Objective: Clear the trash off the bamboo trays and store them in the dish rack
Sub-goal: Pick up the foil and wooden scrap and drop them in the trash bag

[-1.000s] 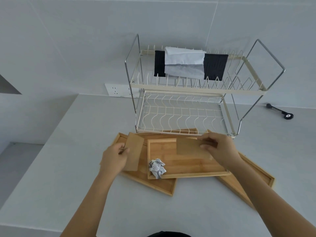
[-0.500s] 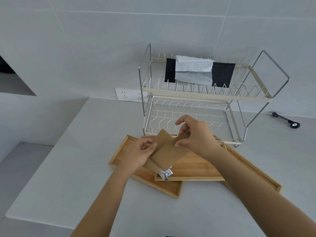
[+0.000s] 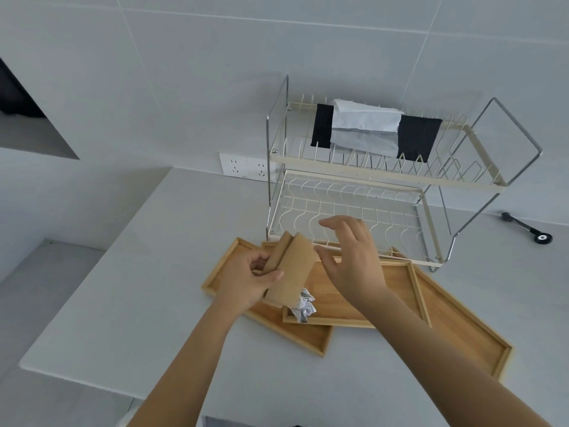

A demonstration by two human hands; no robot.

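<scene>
A pale grey counter (image 3: 154, 272) is set against a tiled wall (image 3: 184, 72). A two-tier dish rack (image 3: 369, 180) stands behind three overlapping bamboo trays (image 3: 462, 328). Two cardboard pieces (image 3: 292, 269) are gripped by the left hand (image 3: 246, 280); the right hand (image 3: 354, 260) is held open beside them. Crumpled paper (image 3: 303, 308) lies on the top tray.
</scene>
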